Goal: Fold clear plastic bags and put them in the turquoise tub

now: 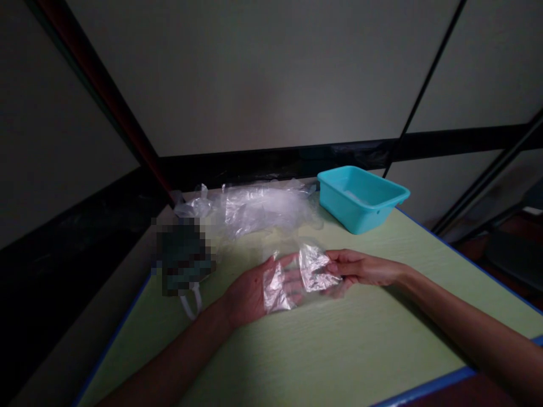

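A clear thin plastic bag (316, 272) stretches between my two hands, shiny and creased. My left hand (250, 294) lies palm up with its fingers extended; they show through the plastic, and whether they are inside the bag or behind it I cannot tell. At the bag's right end, my right hand (360, 268) pinches the film between thumb and fingers. Both hands are over the pale green table (331, 350).
Behind my hands lies a heap of clear plastic bags (267, 206). A turquoise basin (360, 209) stands at the back right. To the left is a blurred dark green item (184, 254) with a white loop. Wall panels (271, 79) rise behind the table.
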